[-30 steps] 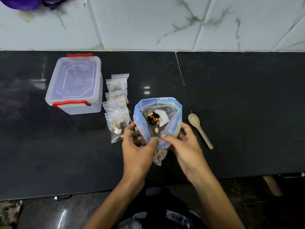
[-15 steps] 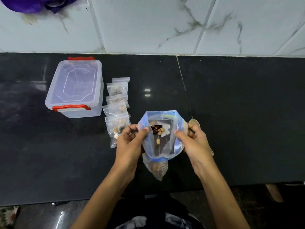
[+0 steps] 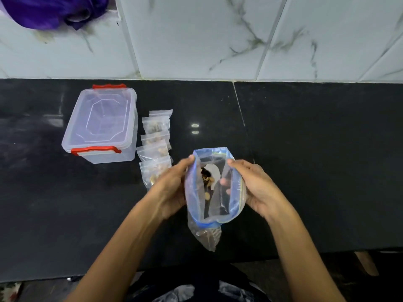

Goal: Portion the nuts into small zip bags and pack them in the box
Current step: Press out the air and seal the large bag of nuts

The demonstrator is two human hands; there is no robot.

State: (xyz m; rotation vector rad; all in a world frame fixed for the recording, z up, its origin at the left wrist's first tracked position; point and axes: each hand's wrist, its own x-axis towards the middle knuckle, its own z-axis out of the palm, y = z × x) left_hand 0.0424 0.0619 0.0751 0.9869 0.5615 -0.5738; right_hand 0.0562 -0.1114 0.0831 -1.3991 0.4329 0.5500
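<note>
A large blue-edged zip bag (image 3: 214, 205) is held up over the counter, its mouth wide open and a few nuts (image 3: 206, 178) showing inside. My left hand (image 3: 172, 188) grips its left rim and my right hand (image 3: 257, 188) grips the right rim, fingers curled round the plastic. A small filled zip bag (image 3: 206, 235) hangs just below the big one. Several small filled zip bags (image 3: 156, 147) lie in a row beside a clear plastic box (image 3: 102, 123) with red clips, its lid on.
The black stone counter (image 3: 316, 160) meets a white marble-tiled wall (image 3: 218, 35) at the back. A purple cloth (image 3: 50, 12) hangs at the top left. The counter's front edge runs below my forearms.
Both hands have lifted the big bag and shifted to its sides, spreading the mouth wider. The wooden spoon seen at the right before is now hidden behind my right hand.
</note>
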